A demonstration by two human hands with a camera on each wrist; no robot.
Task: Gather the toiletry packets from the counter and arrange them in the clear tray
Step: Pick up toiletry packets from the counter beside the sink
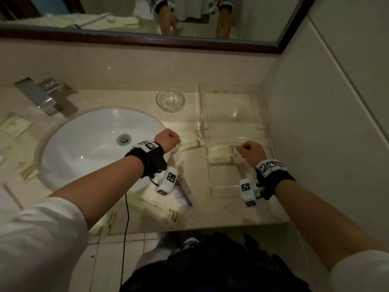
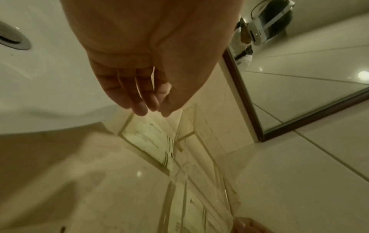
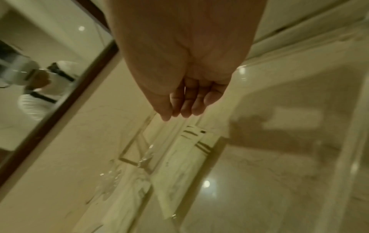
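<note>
Toiletry packets, flat pale-yellow paper with dark stripes at one end: one (image 1: 224, 153) inside the clear acrylic tray (image 1: 223, 187), in its middle compartment; a second (image 1: 192, 140) on the beige marble counter (image 1: 231, 209), just outside the tray's left wall. More of the same on the counter: near front edge (image 1: 160, 209), beside it at the edge (image 1: 106, 223), left of the white oval sink (image 1: 101, 144).

Key relation: second packet just ahead of left hand (image 1: 168, 139), long axis left-to-right, striped end toward the tray wall. Left hand nearer by far; short carry rightward over the wall likely all that is needed.

Left hand: fingers (image 2: 139, 97) hanging loosely curled above the near end of that packet; nothing held; contact with packet not discernible.

Right hand (image 1: 250, 151): over the tray, at the striped end of the inside packet; fingers (image 3: 187, 100) loosely bent, pointing down. Nothing seen gripped; touch on packet cannot be told.

Judgement: one packet placed, several outstanding; task early.
</note>
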